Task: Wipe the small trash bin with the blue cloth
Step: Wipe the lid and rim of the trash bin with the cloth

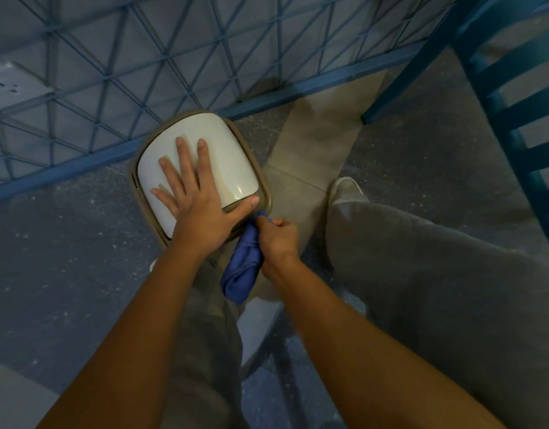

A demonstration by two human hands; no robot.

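One small trash bin (202,168), rounded, with a glossy cream lid in a tan rim, stands on the speckled grey floor (65,243) beside a blue wire lattice (143,57); the left hand (199,193) lies flat on the lid, fingers released and spread; the right hand (278,239) has fingers clenched around one soft, crumpled blue cloth (243,267), pressed to the bin's near side.

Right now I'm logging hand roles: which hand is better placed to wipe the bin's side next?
The right hand: it already grips the blue cloth against the bin's near side, while the left hand lies flat on the lid, steadying it.
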